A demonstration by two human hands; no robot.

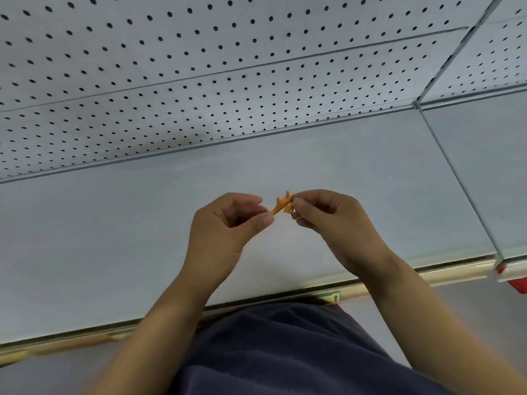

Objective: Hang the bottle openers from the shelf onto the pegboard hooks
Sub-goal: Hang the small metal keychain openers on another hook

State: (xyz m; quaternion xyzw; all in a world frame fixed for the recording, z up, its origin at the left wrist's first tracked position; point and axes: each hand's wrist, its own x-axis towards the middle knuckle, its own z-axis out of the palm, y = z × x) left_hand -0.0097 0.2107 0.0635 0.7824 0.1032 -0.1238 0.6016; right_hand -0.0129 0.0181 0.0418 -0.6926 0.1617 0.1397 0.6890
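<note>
Head camera, wide angle, looking down over 2 bare forearms. At frame centre, small orange bottle opener (281,205), held over flat pale grey shelf board (114,238) and gripped at both ends. Left hand (225,223), centre-left, fingers curled, thumb and forefinger pinching the opener's lower left tip. Right hand (333,220), centre-right, fingers likewise curled, thumb and forefinger pinching the opener's upper right end, with small silver metal ring (293,215) showing just below those fingertips. Hands close together but apart, the opener bridging the gap on a slant, lower at left, higher at right. Across the upper half of the frame, white perforated pegboard panel (199,81) dotted with rows of dark round holes, meeting the shelf along a thin grey seam. Along the shelf's near edge, from lower left to right, cream-coloured strip (456,270), with small green and yellow label (332,297) near lower centre. At far right edge, bright red fitting (517,285) just below that strip. Bottom centre, dark navy fabric garment (285,352) between the 2 forearms.
</note>
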